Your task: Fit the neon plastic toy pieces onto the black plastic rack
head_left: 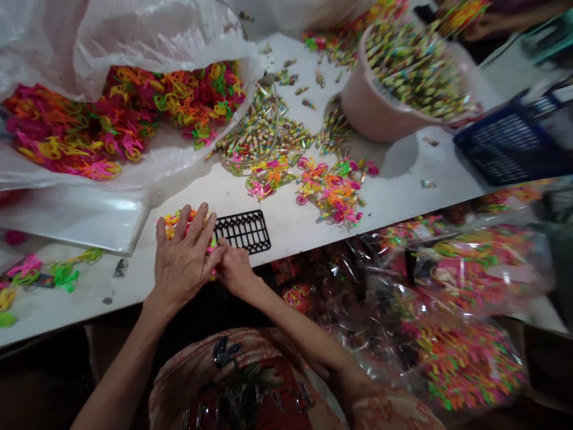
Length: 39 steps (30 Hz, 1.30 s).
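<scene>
My left hand lies flat with its fingers spread over a small heap of bright plastic pieces near the table's front edge. Yellow, orange and pink bits show between and beside the fingers. Close against it, my right hand is closed, its fingers curled; whatever they grip is hidden. A black slotted plastic rack lies just beyond my right hand, its near left corner partly covered by the hands.
A large plastic bag of looped plastic pieces lies open at left, beside clear bags. Candy-like tubes are heaped behind. A pink bucket of them stands by a blue basket. Filled bags sit below right. Another person's hand shows upper right.
</scene>
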Each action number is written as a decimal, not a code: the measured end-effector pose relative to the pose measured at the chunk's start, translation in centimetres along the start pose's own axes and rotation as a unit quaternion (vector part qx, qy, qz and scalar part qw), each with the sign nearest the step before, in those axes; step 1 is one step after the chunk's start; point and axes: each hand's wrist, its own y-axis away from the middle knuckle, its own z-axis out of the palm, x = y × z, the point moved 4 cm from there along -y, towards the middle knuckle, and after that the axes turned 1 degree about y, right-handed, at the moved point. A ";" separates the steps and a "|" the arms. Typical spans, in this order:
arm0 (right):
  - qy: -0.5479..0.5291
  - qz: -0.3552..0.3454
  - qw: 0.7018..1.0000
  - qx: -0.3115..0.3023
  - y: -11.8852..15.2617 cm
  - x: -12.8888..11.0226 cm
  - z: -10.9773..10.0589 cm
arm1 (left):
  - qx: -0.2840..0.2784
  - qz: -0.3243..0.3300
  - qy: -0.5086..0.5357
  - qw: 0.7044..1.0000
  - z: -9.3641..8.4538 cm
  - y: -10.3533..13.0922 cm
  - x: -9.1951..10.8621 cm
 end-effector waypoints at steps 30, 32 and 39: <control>-0.367 0.123 0.914 0.121 -2.0 12.9 -12.6 | 0.047 -0.010 0.006 0.999 -0.1 -0.5 0.3; -0.463 0.108 0.874 0.099 -1.1 12.3 -11.5 | 0.042 -0.014 0.009 0.999 -0.1 -0.6 0.2; -0.461 0.109 0.877 0.083 0.0 8.5 -6.9 | 0.009 -0.016 -0.009 1.000 -0.1 -0.6 0.1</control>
